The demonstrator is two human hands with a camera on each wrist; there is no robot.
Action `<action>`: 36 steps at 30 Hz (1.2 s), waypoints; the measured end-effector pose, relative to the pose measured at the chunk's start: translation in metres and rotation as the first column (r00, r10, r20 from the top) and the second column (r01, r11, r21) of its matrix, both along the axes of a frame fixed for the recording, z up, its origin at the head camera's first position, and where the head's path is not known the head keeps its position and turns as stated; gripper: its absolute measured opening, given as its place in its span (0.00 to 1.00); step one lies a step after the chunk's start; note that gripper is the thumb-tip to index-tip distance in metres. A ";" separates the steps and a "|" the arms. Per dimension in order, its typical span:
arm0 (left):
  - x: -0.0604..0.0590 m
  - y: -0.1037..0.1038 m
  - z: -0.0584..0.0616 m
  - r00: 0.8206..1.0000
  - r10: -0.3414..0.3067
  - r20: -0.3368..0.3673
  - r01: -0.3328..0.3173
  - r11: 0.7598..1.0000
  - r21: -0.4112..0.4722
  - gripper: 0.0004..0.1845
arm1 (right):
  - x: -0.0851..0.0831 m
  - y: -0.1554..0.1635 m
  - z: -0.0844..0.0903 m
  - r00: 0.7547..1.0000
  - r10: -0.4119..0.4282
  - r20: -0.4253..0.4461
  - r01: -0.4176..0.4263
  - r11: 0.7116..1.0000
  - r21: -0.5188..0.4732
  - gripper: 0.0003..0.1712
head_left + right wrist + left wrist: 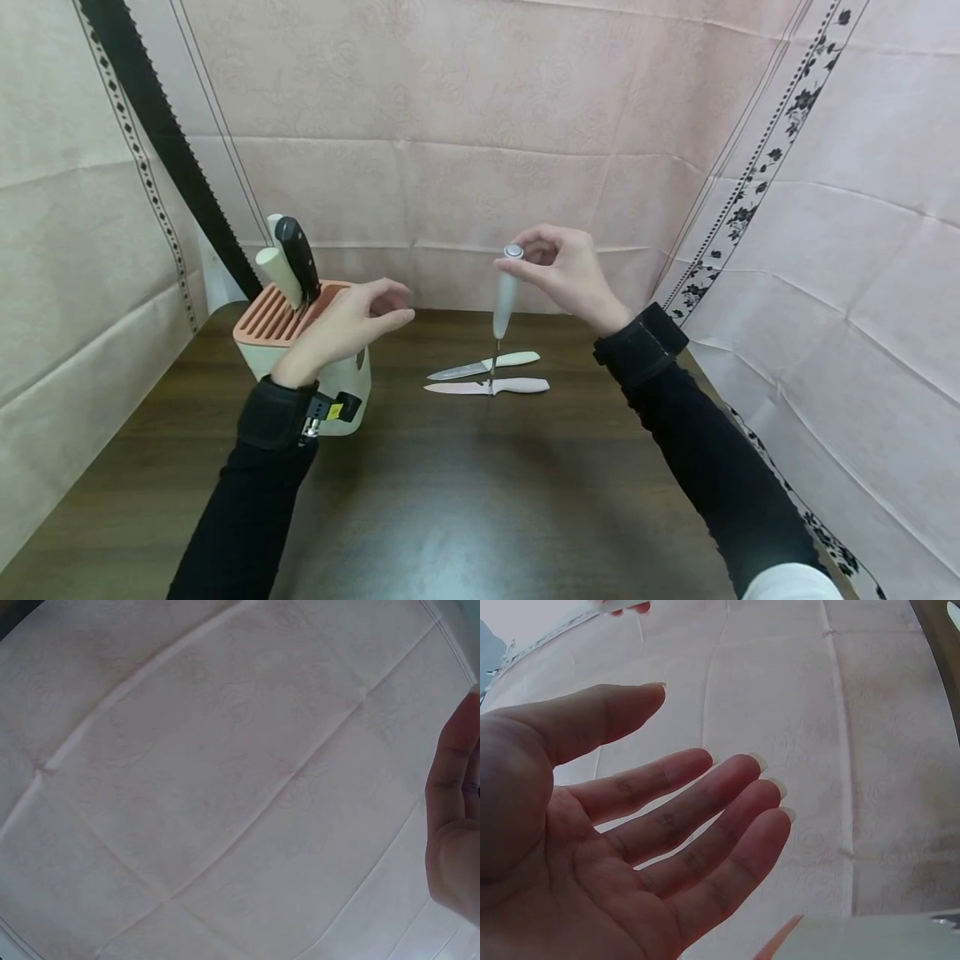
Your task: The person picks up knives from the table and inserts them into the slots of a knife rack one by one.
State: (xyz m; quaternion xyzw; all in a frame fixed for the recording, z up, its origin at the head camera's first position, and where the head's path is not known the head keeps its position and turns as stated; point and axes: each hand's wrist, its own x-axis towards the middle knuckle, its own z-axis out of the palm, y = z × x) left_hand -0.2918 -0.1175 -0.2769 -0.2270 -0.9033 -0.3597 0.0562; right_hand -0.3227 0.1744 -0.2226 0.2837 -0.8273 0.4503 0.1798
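My right hand pinches the butt end of a white-handled knife between thumb and fingers. The knife hangs point down, its thin blade seen nearly edge-on and overlapping two knives on the table. Of those, a pale green-handled knife lies behind a white-handled one, both blades pointing left. My left hand is held beside and partly in front of the knife block, which has a pink slotted top. In the left wrist view, the palm and spread fingers hold nothing. Only part of my right hand shows in the right wrist view.
Several handles stand in the block, among them a black one and a pale green one. Patterned cloth hangs around the brown wooden table at the back and sides. A dark strip runs down the left corner.
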 end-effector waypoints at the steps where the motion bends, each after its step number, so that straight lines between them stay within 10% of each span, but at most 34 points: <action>1: 0.000 0.001 0.000 1.000 -0.002 -0.003 0.002 1.000 0.000 0.20 | 0.000 -0.001 0.000 1.000 0.004 -0.003 -0.004 1.000 0.001 0.14; 36: -0.003 0.030 0.000 0.997 -0.071 0.027 0.072 0.997 -0.031 0.23 | -0.003 -0.041 0.003 0.991 0.128 -0.049 -0.127 0.991 0.029 0.13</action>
